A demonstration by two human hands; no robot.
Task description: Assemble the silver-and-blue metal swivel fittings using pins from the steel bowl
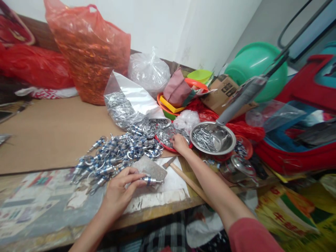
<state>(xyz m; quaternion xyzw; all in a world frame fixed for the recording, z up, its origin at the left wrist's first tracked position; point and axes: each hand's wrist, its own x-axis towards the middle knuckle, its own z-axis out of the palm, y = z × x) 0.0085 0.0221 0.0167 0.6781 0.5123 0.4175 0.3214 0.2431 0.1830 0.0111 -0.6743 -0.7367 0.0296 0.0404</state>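
My left hand pinches a silvery expansion bolt with a blue band, its tip pointing right. The bolt is held just over the near edge of a grey stone block. Left of the block spreads a heap of similar hook-ended bolts. My right hand reaches into a red plate of small metal pieces. Its fingers are closed down among them, and what they hold is too small to make out. A wooden-handled hammer lies beneath my right forearm.
A steel bowl of metal pins stands right of the plate. Behind are an open bag of metal parts, a large red bag and a green basin. A grey rod-like tool handle slants over the bowl's rim.
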